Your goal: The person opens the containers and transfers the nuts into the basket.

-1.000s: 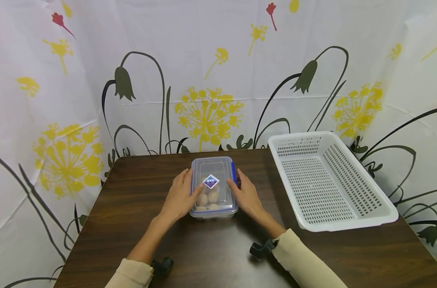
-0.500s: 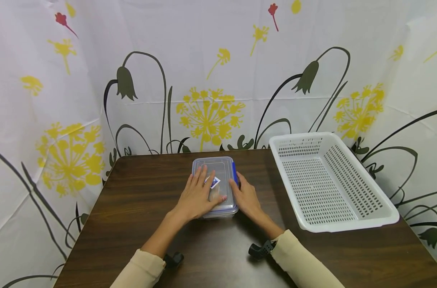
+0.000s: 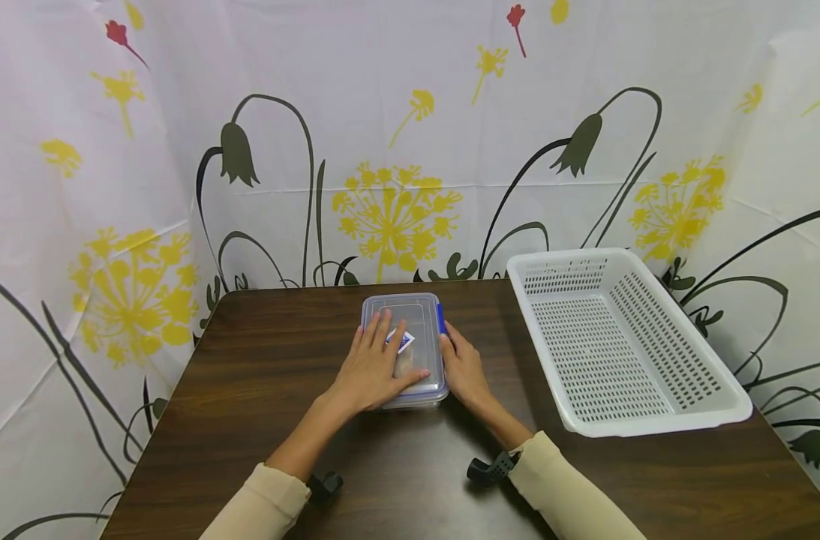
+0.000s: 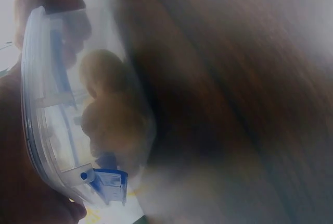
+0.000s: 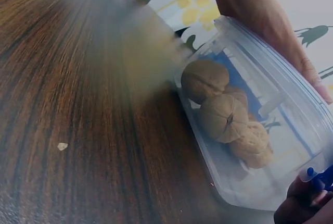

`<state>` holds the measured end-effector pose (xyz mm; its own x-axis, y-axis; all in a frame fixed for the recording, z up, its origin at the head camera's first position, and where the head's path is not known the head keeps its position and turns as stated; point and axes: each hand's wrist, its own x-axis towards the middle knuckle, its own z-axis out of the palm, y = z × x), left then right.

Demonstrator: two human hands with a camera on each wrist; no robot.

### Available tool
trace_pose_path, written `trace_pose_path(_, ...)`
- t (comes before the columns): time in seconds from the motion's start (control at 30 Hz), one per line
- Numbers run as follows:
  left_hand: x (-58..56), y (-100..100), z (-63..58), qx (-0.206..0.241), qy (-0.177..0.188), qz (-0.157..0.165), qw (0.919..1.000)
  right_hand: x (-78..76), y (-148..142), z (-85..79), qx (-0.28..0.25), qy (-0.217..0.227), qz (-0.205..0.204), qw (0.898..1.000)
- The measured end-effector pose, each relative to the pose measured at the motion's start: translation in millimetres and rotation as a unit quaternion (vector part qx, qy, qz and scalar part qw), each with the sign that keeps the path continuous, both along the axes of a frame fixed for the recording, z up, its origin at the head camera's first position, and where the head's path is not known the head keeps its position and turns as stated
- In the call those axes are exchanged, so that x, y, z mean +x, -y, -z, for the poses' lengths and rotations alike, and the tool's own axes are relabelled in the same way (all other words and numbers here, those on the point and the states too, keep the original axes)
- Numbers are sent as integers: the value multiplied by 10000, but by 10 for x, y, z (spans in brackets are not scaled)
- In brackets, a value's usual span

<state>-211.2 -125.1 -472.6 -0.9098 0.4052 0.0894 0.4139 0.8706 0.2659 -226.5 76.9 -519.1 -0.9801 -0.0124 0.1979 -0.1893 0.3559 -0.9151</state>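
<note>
Clear, rectangular plastic box with a blue rim [image 3: 423, 356]: it sits on the dark wood-grain tabletop [image 3: 254, 360], directly under our left hand [image 3: 372, 367] and against our right hand [image 3: 465, 371].
Long axis: runs away from us, so the two long sides face left and right and one short end lies nearest our wrists.
Left hand: fingers spread flat over the clear lid [image 3: 410, 306], partly covering the white-and-blue diamond sticker [image 3: 403, 341]; curled round nothing.
Right hand: thumb and fingers lie along the right long side by the blue plastic latch [image 3: 441, 319]; whether they grip it we cannot tell.
Nearer to the latch: our right hand, clearly; the left bears on the top.
Brown, round, ridged walnuts [image 5: 223, 117]: inside the box, low beneath the left hand.
White perforated plastic basket [image 3: 599, 352]: right of both hands, nearer the right, well apart.
</note>
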Motion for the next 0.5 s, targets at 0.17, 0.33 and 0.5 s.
trace_pose_path(0.17, -16, 2, 14, 18, -48, 11, 10000, -9, -12, -22, 97, -155, -45, 9998)
trace_pose_path(0.33, -55, 9, 72, -101, -26, -35, 9999, -5, -17, -39, 192, -190, -96, 9996)
trace_pose_path(0.5, -57, 11, 92, -128, 21, -51, 9999, -10, -27, -5, 223, -196, -126, 9995)
